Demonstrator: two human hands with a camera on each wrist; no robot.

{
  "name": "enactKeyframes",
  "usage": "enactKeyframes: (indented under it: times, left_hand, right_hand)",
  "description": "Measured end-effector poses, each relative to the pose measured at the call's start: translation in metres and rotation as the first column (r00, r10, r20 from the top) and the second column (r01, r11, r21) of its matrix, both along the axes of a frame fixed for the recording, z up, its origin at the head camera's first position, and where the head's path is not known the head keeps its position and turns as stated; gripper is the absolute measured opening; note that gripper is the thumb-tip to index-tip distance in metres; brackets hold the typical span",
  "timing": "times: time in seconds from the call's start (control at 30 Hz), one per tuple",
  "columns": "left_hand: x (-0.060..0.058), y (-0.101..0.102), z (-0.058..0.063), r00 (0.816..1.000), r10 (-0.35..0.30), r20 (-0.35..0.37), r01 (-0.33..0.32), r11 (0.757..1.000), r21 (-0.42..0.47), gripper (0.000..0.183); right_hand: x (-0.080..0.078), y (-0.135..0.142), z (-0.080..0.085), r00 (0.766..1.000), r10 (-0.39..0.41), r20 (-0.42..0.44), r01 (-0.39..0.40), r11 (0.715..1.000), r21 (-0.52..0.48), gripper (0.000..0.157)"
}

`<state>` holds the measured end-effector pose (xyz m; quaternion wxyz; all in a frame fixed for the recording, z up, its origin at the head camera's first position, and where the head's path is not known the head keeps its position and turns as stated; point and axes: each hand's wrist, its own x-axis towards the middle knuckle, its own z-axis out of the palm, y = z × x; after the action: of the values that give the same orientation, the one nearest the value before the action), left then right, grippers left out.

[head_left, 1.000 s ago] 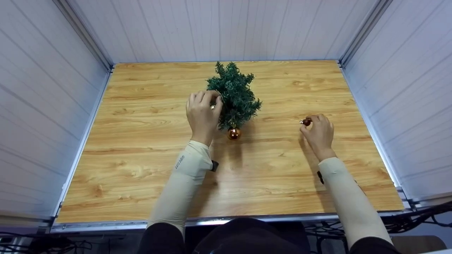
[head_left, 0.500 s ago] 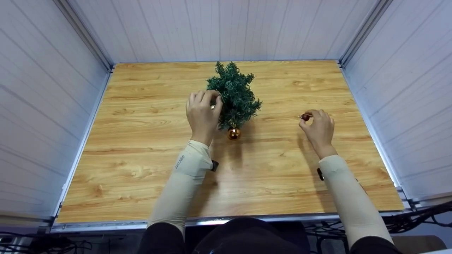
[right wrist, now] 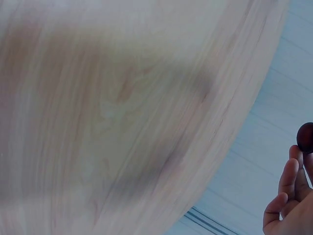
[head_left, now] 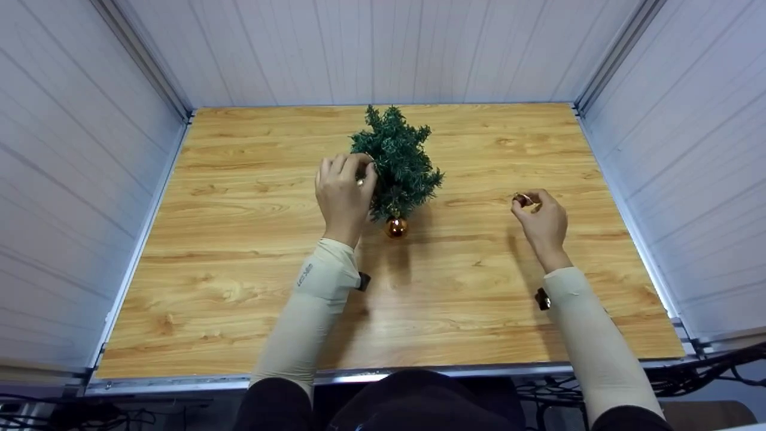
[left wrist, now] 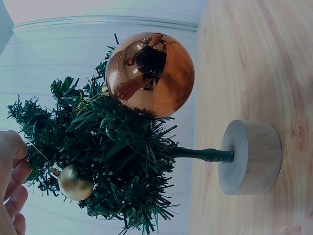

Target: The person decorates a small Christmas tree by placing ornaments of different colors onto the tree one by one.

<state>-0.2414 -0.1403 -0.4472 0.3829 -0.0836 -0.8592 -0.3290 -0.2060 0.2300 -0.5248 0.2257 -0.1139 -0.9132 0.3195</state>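
A small artificial Christmas tree with dark green needles stands upright on a round wooden base. A copper bauble hangs from its near side. On the tree's left my left hand pinches the thin cord of a small matte gold bauble, which hangs against the needles below the fingertips. Well to the right of the tree, my right hand is raised over the table, with a small dark red bauble between thumb and fingers. The same bauble shows partly at the edge of the right wrist view.
The wood-grain table is enclosed by white panel walls at the back and both sides. A metal edge runs along its front. Black cables lie beyond the front right corner.
My right hand has lifted slightly and turned the dark red bauble between its fingers, so its cap and cord now point towards the palm. The left hand and the tree have stayed in place.
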Motion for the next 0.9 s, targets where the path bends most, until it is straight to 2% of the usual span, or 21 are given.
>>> enactKeyframes:
  times: [0.57,0.73,0.9]
  left_hand:
    - [-0.001,-0.003,-0.001,1.000,0.013,0.009,-0.013,1.000,0.001,0.008]
    - [-0.003,-0.006,-0.001,1.000,0.020,-0.008,-0.020,1.000,0.005,0.006]
    - [-0.003,-0.008,-0.001,1.000,0.024,0.014,-0.024,1.000,0.009,0.012]
  right_hand:
    - [0.003,-0.014,-0.003,0.999,-0.015,-0.044,0.010,0.993,-0.115,0.020]
    - [0.003,-0.019,0.000,0.998,-0.016,-0.055,0.007,0.989,-0.147,0.020]
    - [0.003,-0.023,0.005,0.997,-0.019,-0.069,0.008,0.987,-0.158,0.021]
